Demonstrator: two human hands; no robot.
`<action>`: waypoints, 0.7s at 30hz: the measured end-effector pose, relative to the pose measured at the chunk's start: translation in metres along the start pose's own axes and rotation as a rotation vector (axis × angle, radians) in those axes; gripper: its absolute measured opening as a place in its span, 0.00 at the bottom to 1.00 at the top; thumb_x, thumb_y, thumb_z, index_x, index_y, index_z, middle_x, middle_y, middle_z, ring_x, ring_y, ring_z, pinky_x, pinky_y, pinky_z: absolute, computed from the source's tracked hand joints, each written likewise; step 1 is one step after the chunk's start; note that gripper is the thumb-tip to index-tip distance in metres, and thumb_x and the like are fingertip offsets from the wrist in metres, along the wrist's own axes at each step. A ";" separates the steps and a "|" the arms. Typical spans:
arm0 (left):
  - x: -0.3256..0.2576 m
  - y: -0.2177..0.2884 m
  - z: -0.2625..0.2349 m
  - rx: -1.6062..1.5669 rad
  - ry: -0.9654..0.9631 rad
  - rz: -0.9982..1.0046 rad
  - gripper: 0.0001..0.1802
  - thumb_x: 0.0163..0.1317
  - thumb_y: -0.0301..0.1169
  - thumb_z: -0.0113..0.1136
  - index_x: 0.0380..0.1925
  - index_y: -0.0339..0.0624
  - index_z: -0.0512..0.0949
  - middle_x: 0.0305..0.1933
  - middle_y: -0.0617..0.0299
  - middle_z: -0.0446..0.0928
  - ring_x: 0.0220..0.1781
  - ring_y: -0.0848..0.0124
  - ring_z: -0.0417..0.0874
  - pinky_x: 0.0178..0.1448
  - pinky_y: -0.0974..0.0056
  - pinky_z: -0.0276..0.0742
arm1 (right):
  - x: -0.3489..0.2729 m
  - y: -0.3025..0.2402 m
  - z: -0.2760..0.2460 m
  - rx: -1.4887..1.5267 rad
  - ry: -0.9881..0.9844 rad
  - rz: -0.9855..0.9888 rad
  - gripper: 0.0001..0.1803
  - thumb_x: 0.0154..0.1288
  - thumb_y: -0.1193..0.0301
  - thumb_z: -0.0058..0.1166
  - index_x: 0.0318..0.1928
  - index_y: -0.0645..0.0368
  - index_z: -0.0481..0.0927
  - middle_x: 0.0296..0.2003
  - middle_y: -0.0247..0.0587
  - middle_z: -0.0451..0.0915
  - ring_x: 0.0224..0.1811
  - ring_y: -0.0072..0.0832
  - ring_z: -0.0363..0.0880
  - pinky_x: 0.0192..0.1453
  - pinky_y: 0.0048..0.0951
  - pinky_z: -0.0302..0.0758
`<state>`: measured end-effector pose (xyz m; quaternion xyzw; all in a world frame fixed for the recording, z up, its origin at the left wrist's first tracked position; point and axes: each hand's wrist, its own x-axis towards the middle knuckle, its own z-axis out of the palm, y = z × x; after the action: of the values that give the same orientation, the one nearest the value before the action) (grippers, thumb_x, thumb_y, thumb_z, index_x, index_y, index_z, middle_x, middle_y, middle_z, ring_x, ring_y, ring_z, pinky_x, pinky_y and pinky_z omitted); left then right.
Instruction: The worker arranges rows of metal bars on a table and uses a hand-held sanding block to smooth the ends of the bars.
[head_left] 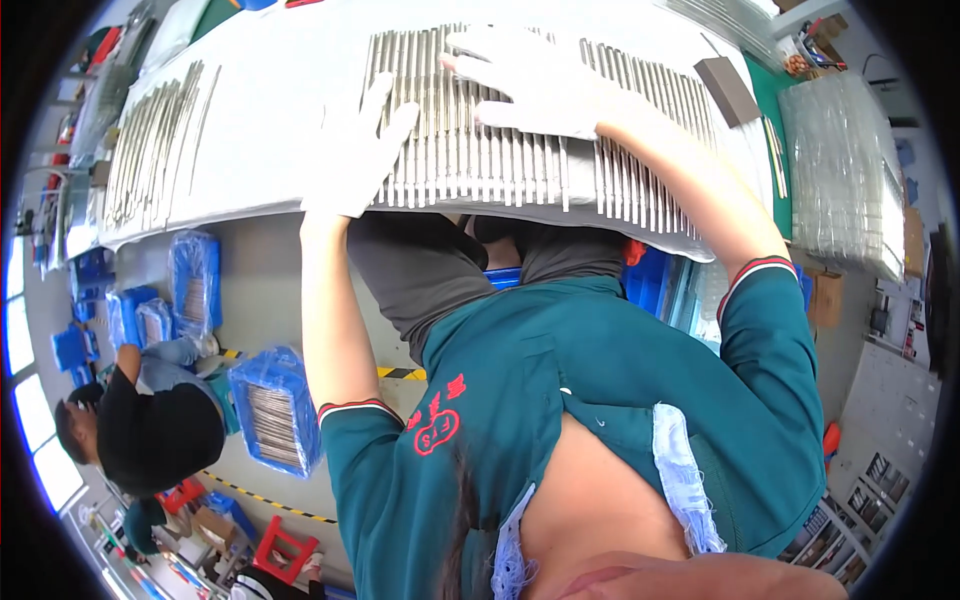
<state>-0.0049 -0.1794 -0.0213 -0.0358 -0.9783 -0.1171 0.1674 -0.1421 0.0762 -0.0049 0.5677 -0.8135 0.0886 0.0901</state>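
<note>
Slim metal rods (480,165) lie side by side in a close row on a white-covered table (270,110) in front of me. My left hand (360,150), in a white glove, rests at the row's left end with its fingers apart. Across the upper middle of the same row lies my right hand (540,85), also in a white glove, its fingers spread flat over the rods. Another group of rods (650,110) sits to the right, partly under my right forearm. Neither hand grips a rod.
More rods (155,145) lie at the table's left end. A dark grey block (727,92) stands at the right, near stacked clear plastic trays (845,165). On the floor at left are blue plastic-wrapped crates (275,410), one holding rods, and a person in black (160,430).
</note>
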 end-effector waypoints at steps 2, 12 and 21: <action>-0.001 -0.002 -0.002 0.185 -0.047 0.152 0.22 0.78 0.43 0.51 0.67 0.56 0.78 0.74 0.52 0.71 0.73 0.53 0.70 0.77 0.48 0.62 | 0.017 -0.008 0.008 0.056 0.089 -0.061 0.39 0.77 0.43 0.41 0.80 0.48 0.61 0.77 0.50 0.61 0.80 0.46 0.57 0.84 0.46 0.51; -0.006 -0.015 0.007 0.351 -0.029 0.301 0.22 0.72 0.38 0.54 0.65 0.67 0.78 0.77 0.58 0.68 0.75 0.49 0.68 0.77 0.41 0.62 | -0.021 0.008 -0.013 0.023 -0.165 0.031 0.34 0.78 0.51 0.45 0.79 0.47 0.63 0.80 0.48 0.57 0.82 0.47 0.52 0.86 0.46 0.47; 0.000 -0.007 0.008 0.397 -0.046 0.331 0.21 0.73 0.46 0.52 0.64 0.71 0.78 0.77 0.62 0.70 0.77 0.47 0.66 0.78 0.35 0.58 | -0.056 0.007 -0.029 0.011 -0.187 0.122 0.35 0.78 0.48 0.45 0.78 0.49 0.64 0.78 0.48 0.60 0.82 0.44 0.54 0.87 0.44 0.45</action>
<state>-0.0078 -0.1842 -0.0299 -0.1646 -0.9665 0.1070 0.1655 -0.1287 0.1370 0.0092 0.5235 -0.8508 0.0450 0.0053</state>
